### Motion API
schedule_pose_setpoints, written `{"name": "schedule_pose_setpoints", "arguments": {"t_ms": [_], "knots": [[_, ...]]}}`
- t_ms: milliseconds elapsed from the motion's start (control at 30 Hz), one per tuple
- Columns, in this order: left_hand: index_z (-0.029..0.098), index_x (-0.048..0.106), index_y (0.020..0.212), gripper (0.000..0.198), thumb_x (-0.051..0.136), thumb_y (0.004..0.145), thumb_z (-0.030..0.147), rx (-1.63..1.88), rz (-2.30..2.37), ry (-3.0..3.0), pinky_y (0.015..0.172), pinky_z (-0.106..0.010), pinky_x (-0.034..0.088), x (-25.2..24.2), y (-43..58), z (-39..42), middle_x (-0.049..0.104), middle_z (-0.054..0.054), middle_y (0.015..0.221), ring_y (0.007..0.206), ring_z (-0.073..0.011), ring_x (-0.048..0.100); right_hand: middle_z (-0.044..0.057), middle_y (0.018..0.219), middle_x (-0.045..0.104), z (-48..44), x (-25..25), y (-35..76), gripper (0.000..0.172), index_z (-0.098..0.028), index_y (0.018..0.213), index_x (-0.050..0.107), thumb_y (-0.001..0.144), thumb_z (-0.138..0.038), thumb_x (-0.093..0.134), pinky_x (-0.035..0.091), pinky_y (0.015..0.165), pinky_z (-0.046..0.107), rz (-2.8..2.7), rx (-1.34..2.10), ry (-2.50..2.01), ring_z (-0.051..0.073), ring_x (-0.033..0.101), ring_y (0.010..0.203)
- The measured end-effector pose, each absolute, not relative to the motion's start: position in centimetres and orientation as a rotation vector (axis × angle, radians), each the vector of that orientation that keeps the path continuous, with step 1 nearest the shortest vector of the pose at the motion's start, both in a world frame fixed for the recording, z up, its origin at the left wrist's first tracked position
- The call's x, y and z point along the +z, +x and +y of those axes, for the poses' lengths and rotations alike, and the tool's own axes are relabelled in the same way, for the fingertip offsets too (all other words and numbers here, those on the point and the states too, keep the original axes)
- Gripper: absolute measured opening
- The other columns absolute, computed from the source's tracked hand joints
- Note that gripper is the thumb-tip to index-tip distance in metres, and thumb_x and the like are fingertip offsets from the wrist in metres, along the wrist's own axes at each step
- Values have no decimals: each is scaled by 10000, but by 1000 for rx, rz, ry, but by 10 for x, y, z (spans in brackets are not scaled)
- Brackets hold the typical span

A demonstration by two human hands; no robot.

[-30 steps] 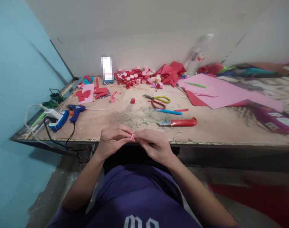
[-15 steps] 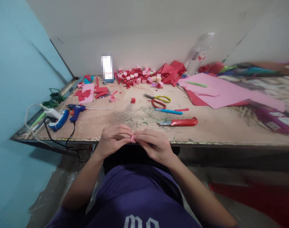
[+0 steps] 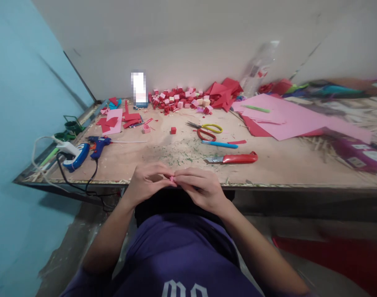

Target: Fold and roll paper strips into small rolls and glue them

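Note:
Between the fingertips of both hands is a small pink folded paper piece (image 3: 172,179), mostly covered by the fingers. My left hand (image 3: 148,181) pinches it from the left and my right hand (image 3: 202,186) from the right, just over the table's front edge. Beyond the hands a single red paper cube (image 3: 173,130) sits on the wooden table (image 3: 138,156). A pink open paper box (image 3: 146,128) lies to its left. At the back is a heap of red and pink paper cubes (image 3: 179,99).
Right of the hands lie a red-handled utility knife (image 3: 240,158), a blue pen-like tool (image 3: 221,144) and scissors (image 3: 207,128). On the left are a glue gun (image 3: 99,145) and a blue power strip (image 3: 77,159) with cables. Pink paper sheets (image 3: 287,119) and a plastic bottle (image 3: 259,70) stand further right.
Both hands stay in nearly the same place, still pinching the pink paper piece, which looks slightly turned. The rest of the table is unchanged.

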State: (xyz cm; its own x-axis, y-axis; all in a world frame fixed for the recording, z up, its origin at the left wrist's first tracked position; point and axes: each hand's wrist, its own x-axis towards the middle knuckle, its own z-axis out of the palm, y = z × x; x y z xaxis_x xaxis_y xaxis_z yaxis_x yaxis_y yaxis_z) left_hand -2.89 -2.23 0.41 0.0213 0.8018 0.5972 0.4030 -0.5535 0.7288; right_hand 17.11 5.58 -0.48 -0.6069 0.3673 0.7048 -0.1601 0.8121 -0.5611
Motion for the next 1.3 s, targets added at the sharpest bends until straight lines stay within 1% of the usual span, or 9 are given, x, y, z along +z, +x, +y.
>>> {"name": "schedule_pose_setpoints", "arguments": {"t_ms": [200,300,400,633,767,900,1067,1200,1300], "knots": [[213,819,912,96,827,843,280,1628,1258,2045,680,-256,614,-6,-30,-25,796,-49,837,728,-155,728,87,1005,813,54,0,171,200,-229,1006,800,979,-154,616,640,875,348,-2096,830,-173,210,779,930],[210,810,871,82,830,839,283,1614,1327,2009,664,-249,611,-7,-29,-27,786,-45,804,709,-153,719,74,991,813,53,1,170,201,-239,1006,798,974,-149,621,639,875,353,-2085,858,-201,210,776,930],[192,801,821,117,845,822,300,1629,1356,1966,667,-248,613,-6,-28,-28,780,-50,781,704,-158,719,63,959,809,53,0,170,194,-237,1004,792,968,-138,629,634,869,341,-2072,879,-189,200,773,916],[190,801,818,103,858,806,275,1654,1316,1926,662,-240,616,-6,-29,-27,780,-45,788,707,-152,717,92,1005,795,53,-5,168,205,-210,1044,782,959,-107,627,621,826,318,-2060,833,-131,193,759,907],[197,804,824,100,863,801,275,1672,1352,1982,670,-240,621,-7,-30,-26,788,-41,790,704,-153,727,100,1017,793,54,-2,169,202,-204,1036,792,965,-115,625,613,852,320,-2080,867,-147,201,758,932],[199,813,875,77,843,826,252,1737,1348,2057,695,-241,622,-9,-30,-25,803,-43,825,725,-154,747,84,1014,790,56,9,171,206,-223,1040,805,986,-159,617,609,853,334,-2115,1004,-143,196,748,928],[188,810,969,85,760,900,179,1775,1315,2273,739,-224,604,-8,-28,-22,810,-49,875,763,-141,757,80,993,793,58,14,170,187,-221,1024,820,972,-164,650,609,854,320,-2086,1040,-147,196,750,926],[191,798,1028,129,716,932,167,1741,1346,2353,777,-235,595,-8,-26,-21,806,-56,911,811,-146,754,53,925,801,55,5,167,186,-235,984,815,962,-141,655,609,854,303,-2030,947,-200,188,762,900],[199,789,1069,157,695,947,165,1719,1345,2370,779,-246,592,-8,-26,-21,805,-56,928,821,-149,752,42,913,807,52,-2,166,162,-224,981,787,945,-116,673,599,797,274,-1984,816,-259,168,760,832]]}}
